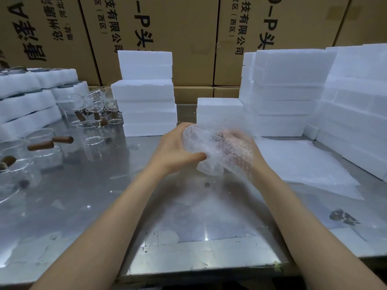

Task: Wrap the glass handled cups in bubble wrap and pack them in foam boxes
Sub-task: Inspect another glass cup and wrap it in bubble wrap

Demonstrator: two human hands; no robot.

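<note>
**A:** Above the middle of the steel surface [104, 185], both hands hold up one bundle of bubble wrap [217, 151]. The left hand [176, 149] has its grip curled round the near-left side, thumb pressed into the wrap. The right hand [240, 147] is mostly behind and under the film, fingers seemingly wrapped round it. I take it a glass cup is inside, though the film is too cloudy and blurred to show it.

**B:** What could go wrong from here?

**A:** My judgement: the lower tail of the wrap hangs loose, so if either grip slackens the wrap may unwind, or the cup may slide out and strike the metal. Squeezing hard where the handle sticks out could also stress the glass.

**B:** And around it?

**A:** Spare sheets of bubble wrap [303, 164] lie flat just to the right. Unwrapped glass handled cups [92, 135] with brown wooden handles crowd the left, close together, so a careless reach could knock them. Stacks of foam boxes [146, 107] stand behind and on the right.

**B:** Any writing?

**A:** The cardboard cartons [188, 38] at the back carry sideways print: "有限公司", "(西区)" and large "-P头". The leftmost one seems to read "沧州", but I'm not sure.
</note>
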